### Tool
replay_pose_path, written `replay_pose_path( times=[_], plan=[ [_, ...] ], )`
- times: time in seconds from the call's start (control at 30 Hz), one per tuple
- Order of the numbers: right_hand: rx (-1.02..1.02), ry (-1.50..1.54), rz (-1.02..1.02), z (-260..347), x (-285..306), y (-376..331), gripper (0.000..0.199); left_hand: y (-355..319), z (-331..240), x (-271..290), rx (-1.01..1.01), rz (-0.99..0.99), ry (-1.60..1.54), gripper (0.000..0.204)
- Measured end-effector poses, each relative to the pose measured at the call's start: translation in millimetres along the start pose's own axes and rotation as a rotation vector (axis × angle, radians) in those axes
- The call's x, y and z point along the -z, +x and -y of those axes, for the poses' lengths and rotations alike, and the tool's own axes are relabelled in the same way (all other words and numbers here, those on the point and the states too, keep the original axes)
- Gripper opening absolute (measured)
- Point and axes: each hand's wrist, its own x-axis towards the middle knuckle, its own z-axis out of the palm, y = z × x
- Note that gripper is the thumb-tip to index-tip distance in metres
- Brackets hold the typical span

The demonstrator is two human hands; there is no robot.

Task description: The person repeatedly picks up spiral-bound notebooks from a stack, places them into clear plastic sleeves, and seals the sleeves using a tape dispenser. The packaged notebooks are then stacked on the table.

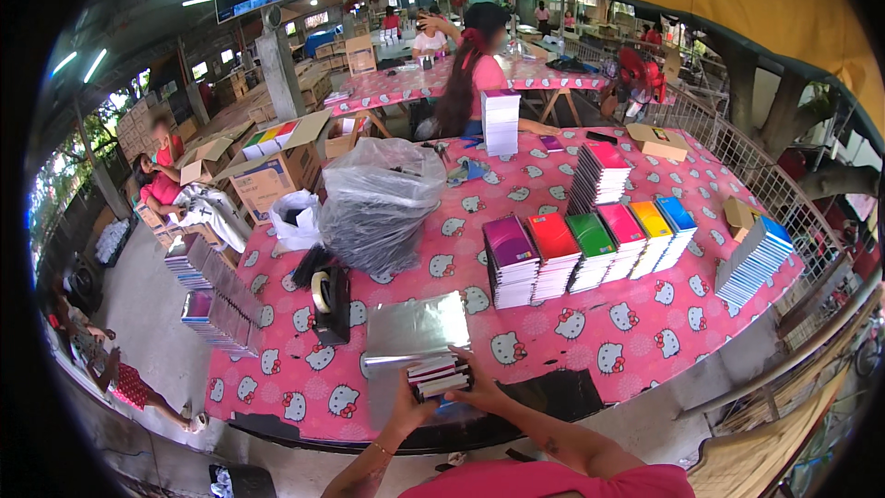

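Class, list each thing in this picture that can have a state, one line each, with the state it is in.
Small stack of notebooks: held between both hands.
Left hand: closed on the stack's near left side.
Right hand: closed on its right side.
Clear wrap sheets: lying flat, under the stack's far end.
Tape dispenser: upright, roll loaded.
Cardboard box: flaps open.
Clear plastic bag: bulging, top open.

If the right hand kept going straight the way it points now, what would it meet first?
The right hand points left across the small stack of notebooks it already grips, so it would likely meet the left hand on the stack's other side; depth is hard to judge.
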Motion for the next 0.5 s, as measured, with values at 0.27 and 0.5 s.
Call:
replay_pose_path(
  times=[0.27, 0.5],
  plan=[
    [-0.04, -0.301, -0.056, -37.9, -22.1, -1.3, 0.101, -10.8, 56.1, 33.0, -0.09, -0.043, 0.287, 0.091],
    [-0.089, -0.29, 0.064, -31.3, -11.2, -0.7, 0.1, -7.3, -57.0, 40.0, -0.101, 0.089, 0.985, 0.106]
  ],
)
